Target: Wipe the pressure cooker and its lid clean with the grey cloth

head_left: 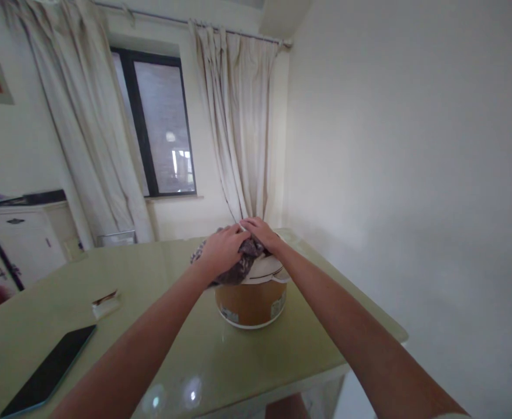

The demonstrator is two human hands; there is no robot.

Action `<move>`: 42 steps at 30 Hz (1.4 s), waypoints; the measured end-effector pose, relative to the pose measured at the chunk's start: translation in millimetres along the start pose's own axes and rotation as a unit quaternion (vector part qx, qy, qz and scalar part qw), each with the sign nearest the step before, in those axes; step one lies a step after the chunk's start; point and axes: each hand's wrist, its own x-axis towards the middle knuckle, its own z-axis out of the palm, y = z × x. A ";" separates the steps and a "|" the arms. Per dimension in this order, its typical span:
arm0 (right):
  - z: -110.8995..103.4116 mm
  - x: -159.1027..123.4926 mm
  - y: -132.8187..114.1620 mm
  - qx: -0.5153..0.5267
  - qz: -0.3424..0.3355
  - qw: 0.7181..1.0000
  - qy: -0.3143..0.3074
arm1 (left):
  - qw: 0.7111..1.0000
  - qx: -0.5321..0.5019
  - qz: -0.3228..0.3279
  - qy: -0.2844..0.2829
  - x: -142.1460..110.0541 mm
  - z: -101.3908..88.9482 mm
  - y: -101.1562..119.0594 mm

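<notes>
A brown round tub [251, 304] with a white lid [265, 270] stands upright on the table. Bunched over the lid's left part is a dark patterned cloth [241, 272]. My left hand [224, 249] grips the cloth from above, its fingers curled over the folds. Close beside it, my right hand [262, 234] is closed on the cloth's far right part, with the fingertips of both hands nearly meeting. The cloth beneath my palms is hidden.
On the pale green glossy table [169, 326], a dark tablet [49, 369] lies at the near left, with a small white packet [106, 304] beyond it. A wall [395, 174] borders the right side. Curtains [242, 116] and a window [164, 122] are behind.
</notes>
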 end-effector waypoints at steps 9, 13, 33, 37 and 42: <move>-1.9 -2.2 0.7 0.067 0.059 0.993 0.074 | 0.987 0.021 -0.155 -0.025 35.4 -1.0 -8.3; -3.1 -2.7 -1.9 0.036 0.063 0.994 0.077 | 0.995 0.066 -0.072 -0.024 12.3 -4.0 16.0; 0.2 -5.9 -5.3 -0.028 0.049 0.996 0.070 | 0.983 0.037 -0.141 -0.113 74.1 -5.2 -12.0; -1.4 -6.9 -7.9 -0.010 0.059 0.995 0.081 | 0.986 0.048 -0.110 -0.117 46.7 -8.8 -3.7; -0.4 -5.1 -10.5 0.008 0.070 0.994 0.087 | 0.996 0.058 -0.043 -0.058 5.8 -5.7 15.5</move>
